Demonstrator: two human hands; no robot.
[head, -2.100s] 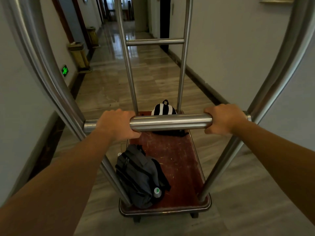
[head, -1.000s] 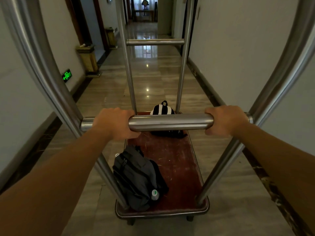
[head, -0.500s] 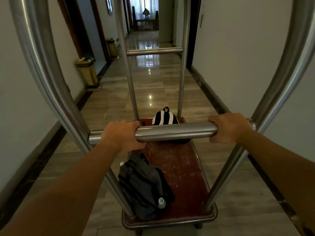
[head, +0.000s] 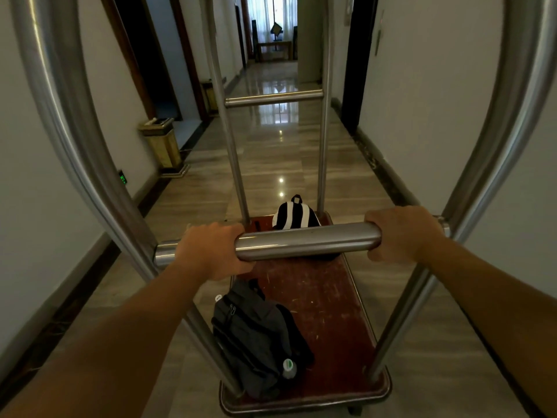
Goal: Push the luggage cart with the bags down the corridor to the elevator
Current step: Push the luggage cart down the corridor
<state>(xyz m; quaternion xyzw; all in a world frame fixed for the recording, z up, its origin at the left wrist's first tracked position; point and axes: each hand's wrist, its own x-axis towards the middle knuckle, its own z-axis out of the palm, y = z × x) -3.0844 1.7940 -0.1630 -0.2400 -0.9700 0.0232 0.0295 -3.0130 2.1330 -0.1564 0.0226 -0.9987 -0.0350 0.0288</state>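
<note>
Head view. We grip the near handle bar (head: pixel 307 240) of the luggage cart (head: pixel 319 312), left hand (head: pixel 211 251) and right hand (head: pixel 404 233) each with fingers wrapped closed around the tube, one at either end. On the cart's worn red deck lie two bags: a dark grey backpack (head: pixel 256 339) at the near left corner, a bottle cap (head: pixel 288 365) showing at its side pocket, and a black-and-white striped bag (head: pixel 295 215) upright at the far end, partly hidden behind the bar. The cart stands in the middle of the corridor, on the polished floor (head: pixel 271 158), well apart from both walls. Ahead on the left, a brass-coloured waste bin (head: pixel 162 143) stands against the wall beside a dark doorway; a second bin (head: pixel 209 96) stands farther on. A small green-lit sign (head: pixel 122 178) sits low on the left wall. On the right, a dark doorway (head: pixel 357 61) opens. At the corridor's far end we see a table (head: pixel 274 48) before a bright window. The floor between cart and table is open.
</note>
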